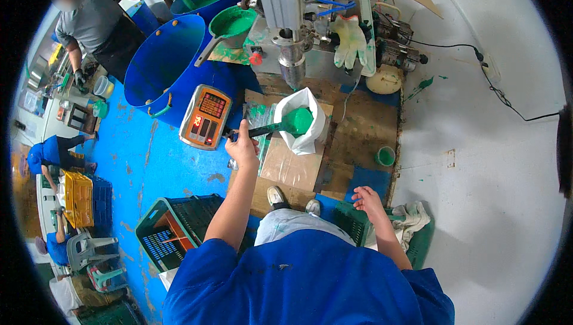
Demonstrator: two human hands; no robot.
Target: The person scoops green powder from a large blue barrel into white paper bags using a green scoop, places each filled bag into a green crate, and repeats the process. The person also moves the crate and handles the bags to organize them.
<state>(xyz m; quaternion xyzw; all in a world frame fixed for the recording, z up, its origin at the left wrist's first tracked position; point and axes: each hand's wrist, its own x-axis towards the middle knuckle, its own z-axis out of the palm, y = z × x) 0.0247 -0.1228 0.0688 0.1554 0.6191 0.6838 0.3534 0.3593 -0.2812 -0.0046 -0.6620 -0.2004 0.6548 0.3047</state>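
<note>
My left hand (242,147) is closed round the black handle of a green-smeared scoop (267,130). The scoop reaches right, into the mouth of a white bag (318,123) standing open in front of me. Green material shows inside the bag; where the scoop's end stops and the contents begin I cannot tell. Directly above the bag hangs the metal nozzle (292,65) of a filling machine. Just left of my left hand is a scale (206,117) with a lit red display. My right hand (369,201) is held out to the right, fingers loosely bent and apart, with nothing in it.
Blue tubs (161,65) and a green-filled pan (233,25) stand at far left. A small green cup (385,156) sits on the right. Green crates (173,229) flank my legs. A glove (350,41) hangs on the machine. A person (95,17) works at upper left.
</note>
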